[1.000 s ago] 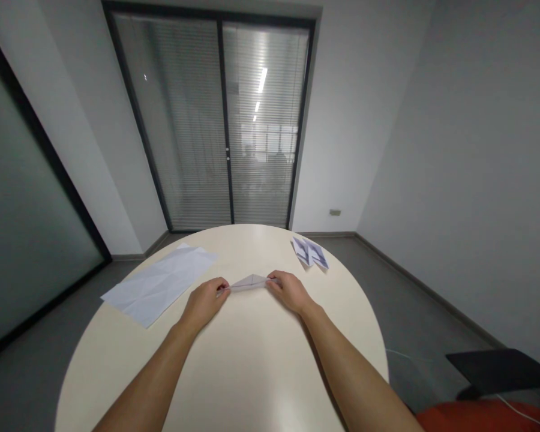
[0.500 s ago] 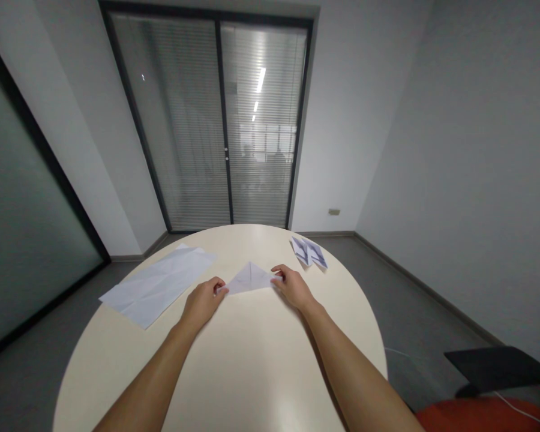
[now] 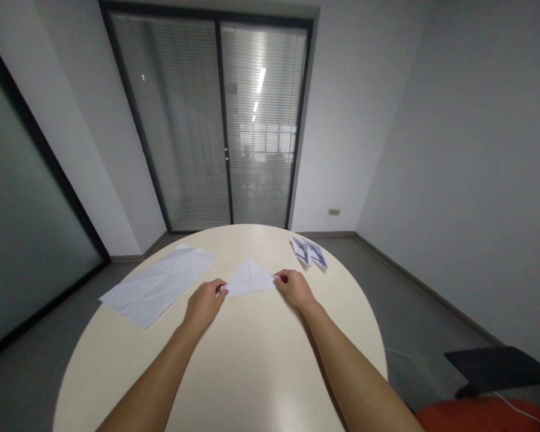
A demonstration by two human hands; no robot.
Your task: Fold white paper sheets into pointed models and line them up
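A white folded paper, triangular with a crease down its middle, is at the centre of the round table, its peak pointing away from me. My left hand pinches its left corner between thumb and fingers. At the opposite corner, my right hand has its fingers closed on the paper too. Both corner tips are partly hidden by my fingers.
Creased white sheets lie at the table's left, one reaching over the edge. Folded paper pieces sit at the back right of the cream table. A red chair seat stands at lower right.
The fingers of my right hand have closed in tighter on the right corner. The folded paper looks slightly fuller and flatter; my left hand has barely shifted.
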